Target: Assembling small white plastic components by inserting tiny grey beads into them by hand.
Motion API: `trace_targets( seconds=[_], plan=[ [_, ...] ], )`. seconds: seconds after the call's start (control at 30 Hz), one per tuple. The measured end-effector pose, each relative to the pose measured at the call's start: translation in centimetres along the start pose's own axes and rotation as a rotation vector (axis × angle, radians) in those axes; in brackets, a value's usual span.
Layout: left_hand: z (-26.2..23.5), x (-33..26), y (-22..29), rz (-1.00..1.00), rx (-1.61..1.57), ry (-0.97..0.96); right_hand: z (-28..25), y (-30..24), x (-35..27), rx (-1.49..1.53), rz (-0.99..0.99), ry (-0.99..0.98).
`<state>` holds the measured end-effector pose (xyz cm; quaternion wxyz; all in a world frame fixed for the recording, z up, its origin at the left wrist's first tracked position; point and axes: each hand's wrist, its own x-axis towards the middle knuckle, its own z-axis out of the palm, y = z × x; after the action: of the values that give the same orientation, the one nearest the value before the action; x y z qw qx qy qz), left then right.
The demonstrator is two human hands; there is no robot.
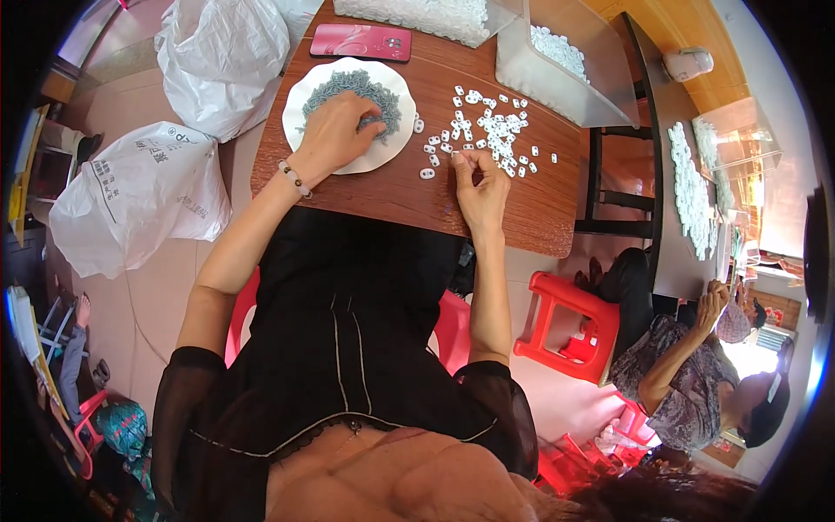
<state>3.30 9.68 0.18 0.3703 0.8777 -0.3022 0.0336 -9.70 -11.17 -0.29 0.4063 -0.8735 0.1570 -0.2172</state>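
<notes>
A white plate with a wavy rim (pixel 397 150) holds a heap of small thin grey plastic pieces (pixel 348 84), which look like screws or wall plugs. My left hand (pixel 339 130) reaches into this heap with curled fingers; its fingertips are partly hidden, so what they pinch cannot be made out. To the right of the plate, many small white plastic pieces with two dark holes (pixel 500 130) lie scattered on the brown wooden table (pixel 383 198). At their near edge my right hand (pixel 481 187) is closed, thumb against index finger, on one small white piece (pixel 455 155).
Behind the plate lies a pink phone (pixel 361 42). Clear bins of white pieces (pixel 557 74) stand at the table's far side. White sacks (pixel 143 196) rest on the floor at left. At right, another person (pixel 687 374) sits at a dark table near a red stool (pixel 570 326).
</notes>
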Motion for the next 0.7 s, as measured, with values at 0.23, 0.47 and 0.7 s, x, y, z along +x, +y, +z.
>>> trace_targets(
  seconds=[0.23,0.47,0.7],
  plan=[
    [0.6,0.2,-0.7,0.024,-0.019,-0.009,1.0,0.1,-0.2,0.02,-0.075,-0.023],
    [-0.1,0.1,-0.8,-0.143,-0.316,-0.028,1.0,-1.2,-0.2,0.132,-0.018,-0.063],
    [-1.1,-0.5,-0.8,-0.468,-1.063,-0.1,1.9,-2.0,0.6,0.443,0.12,-0.219]
  ],
)
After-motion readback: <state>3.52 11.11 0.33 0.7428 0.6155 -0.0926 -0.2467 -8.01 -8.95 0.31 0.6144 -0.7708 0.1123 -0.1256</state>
